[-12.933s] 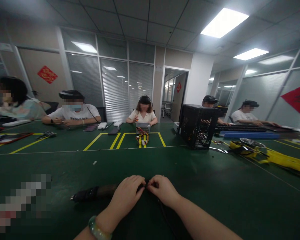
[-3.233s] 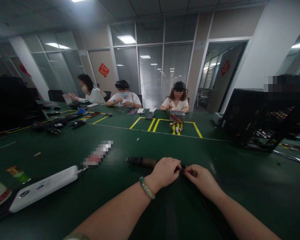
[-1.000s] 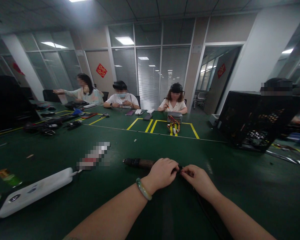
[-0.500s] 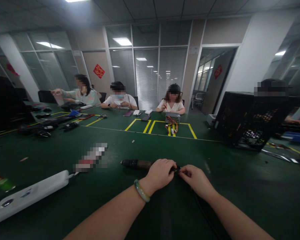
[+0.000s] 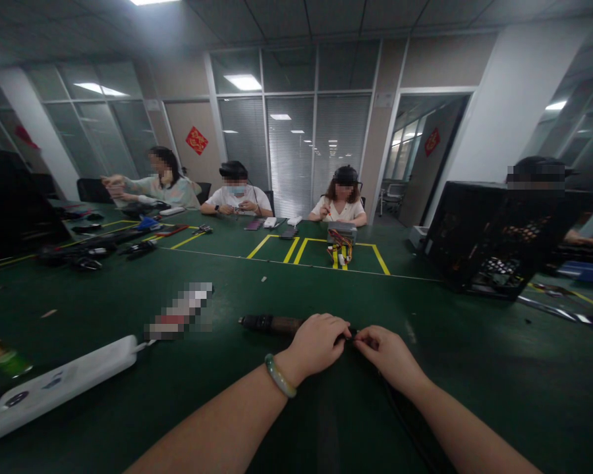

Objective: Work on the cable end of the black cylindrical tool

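Note:
A dark rod-shaped tool point(image 5: 269, 323) with a brownish barrel lies on the green table point(image 5: 286, 283), its tip to the left. My left hand point(image 5: 317, 342), a green bangle on its wrist, is closed over the tool's right end. Fingertip to fingertip with it, my right hand point(image 5: 388, 355) pinches a small dark part at that same end. A black cord point(image 5: 400, 415) runs from there back along my right forearm. What sits between the fingers is too small to make out.
A white power strip point(image 5: 54, 388) lies at the left. A black open computer case point(image 5: 494, 237) stands at the right. Three people sit across the table; a grey box with coloured wires point(image 5: 340, 240) rests inside yellow floor lines. Tools lie at the far left point(image 5: 89, 253).
Both hands stay on the tool's end with only tiny finger motion. The view has swung left since the oldest frame, then drifted slightly right.

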Demonstrator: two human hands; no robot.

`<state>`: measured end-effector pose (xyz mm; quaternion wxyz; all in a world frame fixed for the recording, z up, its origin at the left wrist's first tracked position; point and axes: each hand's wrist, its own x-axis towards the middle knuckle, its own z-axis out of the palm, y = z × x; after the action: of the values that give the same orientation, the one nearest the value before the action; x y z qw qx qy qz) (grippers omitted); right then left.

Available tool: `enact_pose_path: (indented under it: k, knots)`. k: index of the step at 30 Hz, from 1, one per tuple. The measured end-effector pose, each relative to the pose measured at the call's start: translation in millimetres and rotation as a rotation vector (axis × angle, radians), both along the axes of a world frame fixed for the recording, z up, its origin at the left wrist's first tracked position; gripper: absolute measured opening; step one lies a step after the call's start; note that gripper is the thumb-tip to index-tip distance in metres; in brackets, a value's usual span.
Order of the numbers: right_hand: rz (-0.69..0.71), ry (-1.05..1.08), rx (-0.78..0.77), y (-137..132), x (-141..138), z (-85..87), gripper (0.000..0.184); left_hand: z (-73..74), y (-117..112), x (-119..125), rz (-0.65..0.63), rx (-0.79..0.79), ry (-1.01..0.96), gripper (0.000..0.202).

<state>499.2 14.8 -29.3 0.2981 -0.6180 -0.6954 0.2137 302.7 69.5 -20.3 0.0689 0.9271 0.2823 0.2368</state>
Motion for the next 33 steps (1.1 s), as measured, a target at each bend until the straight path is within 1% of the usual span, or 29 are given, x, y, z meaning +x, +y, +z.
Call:
enact_pose_path:
  k: [5,10,14,21,24,29,33]
  knots:
    - [0.012,0.007,0.015,2.0,0.2,-2.3,0.014,-1.0,0.7,0.7,0.025,0.004,-0.006,0.017]
    - [-0.002,0.003,0.038,3.5,-0.4,-3.1,0.013,-4.0,3.6,-0.1,0.012,-0.004,-0.039,0.01]
    - [-0.002,0.004,0.022,2.9,-0.3,-2.2,0.014,-5.4,5.0,-0.7,-0.005,-0.004,-0.037,0.01]
    - [0.007,0.022,0.03,3.4,0.3,-5.2,0.014,-3.3,3.3,-0.1,-0.006,0.024,0.016,0.015]
    - [0.007,0.013,0.023,2.9,-0.4,-4.3,0.014,-3.2,2.6,0.5,0.002,0.027,0.008,0.017]
    - [0.012,0.011,0.016,0.8,-0.1,-2.1,0.014,-2.8,2.2,-0.1,-0.002,0.026,-0.001,0.016]
    - [0.014,0.014,0.019,1.8,0.7,-3.7,0.014,-1.9,1.7,-1.1,-0.005,0.034,0.012,0.015]
